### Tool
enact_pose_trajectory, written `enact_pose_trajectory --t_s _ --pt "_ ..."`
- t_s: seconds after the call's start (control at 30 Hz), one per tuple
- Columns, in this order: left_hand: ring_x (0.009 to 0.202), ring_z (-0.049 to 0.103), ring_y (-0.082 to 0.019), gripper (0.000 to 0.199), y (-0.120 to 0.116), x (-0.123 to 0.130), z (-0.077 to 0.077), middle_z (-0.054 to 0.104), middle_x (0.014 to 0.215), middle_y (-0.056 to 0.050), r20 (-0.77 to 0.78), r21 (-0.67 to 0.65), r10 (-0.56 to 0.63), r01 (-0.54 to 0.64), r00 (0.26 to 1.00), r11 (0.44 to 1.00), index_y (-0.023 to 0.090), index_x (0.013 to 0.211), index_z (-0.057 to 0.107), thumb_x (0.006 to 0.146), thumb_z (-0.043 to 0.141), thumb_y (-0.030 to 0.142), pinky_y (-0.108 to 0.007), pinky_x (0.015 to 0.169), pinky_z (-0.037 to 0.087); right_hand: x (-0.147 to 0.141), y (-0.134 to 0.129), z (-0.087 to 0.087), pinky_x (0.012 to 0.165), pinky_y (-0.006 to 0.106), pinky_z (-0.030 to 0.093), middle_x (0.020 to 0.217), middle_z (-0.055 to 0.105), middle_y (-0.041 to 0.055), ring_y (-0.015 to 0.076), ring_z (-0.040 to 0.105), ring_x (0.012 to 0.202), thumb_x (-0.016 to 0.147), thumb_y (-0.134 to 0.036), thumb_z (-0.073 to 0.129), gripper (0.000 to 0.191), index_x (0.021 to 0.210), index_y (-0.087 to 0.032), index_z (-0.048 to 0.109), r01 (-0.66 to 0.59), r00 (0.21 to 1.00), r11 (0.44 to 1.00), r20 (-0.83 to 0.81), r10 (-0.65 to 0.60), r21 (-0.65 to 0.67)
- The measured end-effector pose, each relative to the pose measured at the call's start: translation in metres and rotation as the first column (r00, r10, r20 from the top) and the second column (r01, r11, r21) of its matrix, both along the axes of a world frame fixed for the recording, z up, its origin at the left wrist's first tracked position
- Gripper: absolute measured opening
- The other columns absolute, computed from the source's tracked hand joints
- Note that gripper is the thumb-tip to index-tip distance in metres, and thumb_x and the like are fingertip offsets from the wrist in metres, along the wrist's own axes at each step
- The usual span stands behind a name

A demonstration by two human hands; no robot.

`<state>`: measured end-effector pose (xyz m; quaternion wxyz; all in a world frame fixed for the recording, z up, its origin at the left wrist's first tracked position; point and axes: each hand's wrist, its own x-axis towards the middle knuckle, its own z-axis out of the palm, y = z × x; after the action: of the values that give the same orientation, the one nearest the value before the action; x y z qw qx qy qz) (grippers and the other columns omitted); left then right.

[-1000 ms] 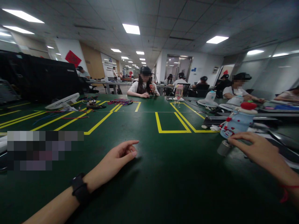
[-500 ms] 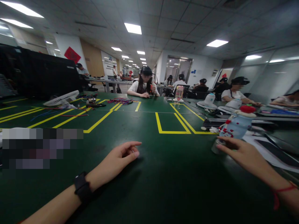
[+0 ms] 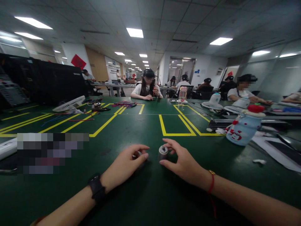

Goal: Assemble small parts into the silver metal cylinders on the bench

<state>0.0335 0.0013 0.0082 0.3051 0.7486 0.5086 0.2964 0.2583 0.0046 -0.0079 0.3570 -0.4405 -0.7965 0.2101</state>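
Upright in front of me is a small silvery metal cylinder (image 3: 162, 154) that looks like a small electric motor, with dark detail on its top. My right hand (image 3: 180, 158) has it between thumb and fingers, the thumb low at the near side and the fingertips behind its top. To the left, my left hand (image 3: 131, 161) hovers low over the green table (image 3: 150, 201), holding nothing. Its thumb and index finger are apart and curved, a short gap from the cylinder. The other left fingers are partly hidden.
A light blue bottle (image 3: 244, 128) with a red top stands at the right, beside a dark phone-like slab (image 3: 282, 152). White fans (image 3: 213, 102), wires (image 3: 124, 104) and yellow tape (image 3: 178, 134) lie farther back. Across the table sits a person (image 3: 148, 86).
My right hand has brought the small motor from beside the blue bottle leftward to the middle, near my left hand. The left hand has shifted slightly right in view, still empty.
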Motion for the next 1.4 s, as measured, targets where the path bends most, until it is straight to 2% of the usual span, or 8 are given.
enact_pose_trajectory --t_s 0.17,0.33,0.63,0.77,0.93,1.1,1.23,1.4 --pt "0.087 0.057 -0.020 0.027 0.008 0.036 0.014 0.061 0.099 -0.003 -0.003 0.220 -0.038 0.038 0.999 0.975 0.026 0.102 0.066 0.083 0.053 0.041 -0.031 0.074 0.044 0.003 0.001 -0.008 0.084 0.034 0.047 0.109 0.059 0.0050 0.0160 0.057 0.095 0.071 -0.029 0.067 0.055 0.120 -0.023 0.045 0.003 0.999 0.998 -0.049 -0.007 -0.064" --pt "0.088 0.056 -0.018 0.022 0.012 0.044 0.017 0.059 0.094 -0.002 0.038 0.256 -0.026 0.016 0.999 0.967 0.024 0.090 0.071 0.084 0.054 0.037 -0.031 0.078 0.043 0.001 0.000 -0.004 0.083 0.032 0.047 0.109 0.059 0.0045 0.0153 0.057 0.094 0.071 -0.023 0.066 0.049 0.116 -0.022 0.047 -0.012 0.998 0.999 -0.058 0.010 -0.041" --pt "0.091 0.053 -0.024 0.021 0.012 0.026 -0.018 0.061 0.098 -0.003 -0.212 0.173 -0.046 0.084 0.976 0.981 0.033 0.088 0.073 0.081 0.056 0.042 -0.038 0.079 0.040 0.000 -0.003 -0.006 0.086 0.033 0.046 0.109 0.059 0.0045 0.0162 0.056 0.097 0.070 -0.020 0.061 0.048 0.116 -0.022 0.049 0.001 0.999 1.000 -0.046 0.000 0.009" --pt "0.095 0.053 -0.025 0.023 0.013 0.027 -0.021 0.062 0.101 -0.003 -0.238 0.172 -0.055 0.098 0.970 0.980 0.034 0.096 0.071 0.081 0.055 0.042 -0.040 0.083 0.039 0.010 -0.003 -0.001 0.091 0.036 0.044 0.116 0.057 0.0048 0.0179 0.055 0.103 0.072 -0.026 0.061 0.050 0.120 -0.024 0.048 0.043 0.999 0.998 -0.029 -0.042 0.049" --pt "0.103 0.054 -0.025 0.036 0.006 0.002 -0.007 0.059 0.114 -0.005 -0.076 0.026 -0.071 0.073 0.995 0.997 0.029 0.112 0.064 0.083 0.051 0.046 -0.038 0.092 0.039 0.082 -0.004 0.006 0.086 0.036 0.047 0.113 0.059 0.0062 0.0205 0.058 0.099 0.074 -0.039 0.059 0.048 0.118 -0.023 0.050 0.323 0.940 0.937 0.070 -0.334 0.136" --pt "0.097 0.058 -0.024 0.036 -0.005 -0.019 0.005 0.061 0.110 -0.004 -0.011 -0.081 -0.031 0.030 0.999 0.996 0.026 0.109 0.064 0.082 0.050 0.048 -0.036 0.085 0.044 0.188 -0.009 -0.002 0.073 0.038 0.050 0.106 0.062 0.0097 0.0254 0.061 0.089 0.070 -0.050 0.057 0.057 0.119 -0.021 0.050 0.646 0.709 0.736 0.196 -0.677 0.205" --pt "0.094 0.059 -0.024 0.035 -0.008 -0.017 0.009 0.063 0.105 -0.004 0.002 -0.095 -0.027 0.027 1.000 0.995 0.025 0.107 0.064 0.082 0.050 0.047 -0.037 0.084 0.045 0.228 -0.016 -0.007 0.073 0.040 0.050 0.104 0.063 0.0101 0.0270 0.061 0.089 0.070 -0.053 0.057 0.056 0.117 -0.022 0.050 0.688 0.657 0.699 0.239 -0.715 0.198" --pt "0.095 0.059 -0.024 0.036 -0.007 -0.017 0.004 0.063 0.106 -0.004 0.003 -0.091 -0.020 0.020 1.000 0.996 0.026 0.106 0.064 0.082 0.050 0.048 -0.037 0.084 0.045 0.232 -0.018 -0.008 0.073 0.041 0.050 0.105 0.062 0.0103 0.0273 0.061 0.088 0.069 -0.054 0.057 0.057 0.116 -0.023 0.050 0.683 0.660 0.714 0.287 -0.694 0.154"
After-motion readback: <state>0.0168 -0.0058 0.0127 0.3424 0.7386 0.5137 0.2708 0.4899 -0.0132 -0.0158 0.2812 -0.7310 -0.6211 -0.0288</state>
